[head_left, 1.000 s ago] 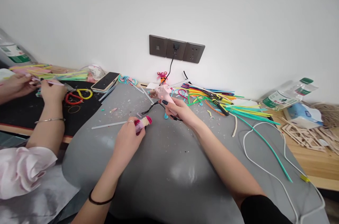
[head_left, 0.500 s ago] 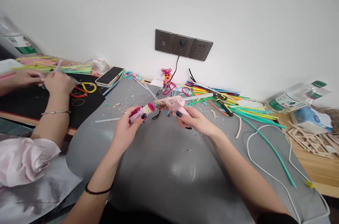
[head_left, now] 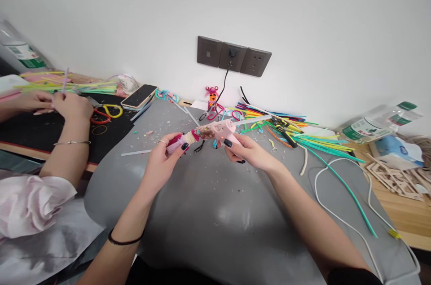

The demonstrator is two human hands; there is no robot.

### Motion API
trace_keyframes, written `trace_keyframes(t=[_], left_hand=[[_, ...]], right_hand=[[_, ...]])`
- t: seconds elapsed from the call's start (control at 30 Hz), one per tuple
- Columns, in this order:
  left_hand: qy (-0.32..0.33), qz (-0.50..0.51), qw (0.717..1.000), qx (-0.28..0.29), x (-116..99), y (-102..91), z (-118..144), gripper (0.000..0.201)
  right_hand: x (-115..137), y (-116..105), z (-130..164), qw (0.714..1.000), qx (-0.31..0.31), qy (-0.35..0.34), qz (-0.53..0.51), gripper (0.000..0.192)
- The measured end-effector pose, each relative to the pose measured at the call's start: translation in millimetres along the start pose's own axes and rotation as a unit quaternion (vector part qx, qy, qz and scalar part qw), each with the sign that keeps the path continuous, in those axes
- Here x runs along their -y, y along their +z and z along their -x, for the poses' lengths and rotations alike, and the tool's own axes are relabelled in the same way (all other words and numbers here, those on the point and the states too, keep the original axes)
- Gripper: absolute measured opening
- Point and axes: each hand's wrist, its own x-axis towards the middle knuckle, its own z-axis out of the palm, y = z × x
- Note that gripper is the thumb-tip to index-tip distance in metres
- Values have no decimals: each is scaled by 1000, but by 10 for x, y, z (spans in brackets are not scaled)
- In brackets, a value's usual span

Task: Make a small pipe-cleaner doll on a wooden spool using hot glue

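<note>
My left hand [head_left: 165,155] is closed around a small pipe-cleaner figure [head_left: 190,138] in lilac, cream and dark pink. Its lower part is hidden by my fingers. My right hand [head_left: 244,150] grips the handle of a pink glue gun [head_left: 222,129], whose nozzle end is brown with residue. A translucent glue stick [head_left: 253,120] pokes out of the gun's back. The nozzle meets the dark pink end of the figure; whether they touch or only overlap in view I cannot tell. Both are held above a grey mat [head_left: 215,199].
Pipe cleaners [head_left: 323,145] and yellow-black pliers [head_left: 283,130] lie right of the glue gun. A pink and orange figure [head_left: 212,95] stands near the wall. A white cable [head_left: 340,220] loops at right. A co-worker's hands [head_left: 70,104] work at left beside scissors [head_left: 109,111] and a phone [head_left: 139,96].
The figure in my left hand has tilted, its dark pink end now at the glue gun's nozzle instead of apart from it. The co-worker's hands have shifted slightly.
</note>
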Motion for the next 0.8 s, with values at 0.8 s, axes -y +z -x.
trace_keyframes(t=[0.8], left_hand=[[-17, 8, 1000, -4, -49, -17, -25, 60]], right_hand=[[14, -1, 39, 1000, -5, 16, -1, 44]])
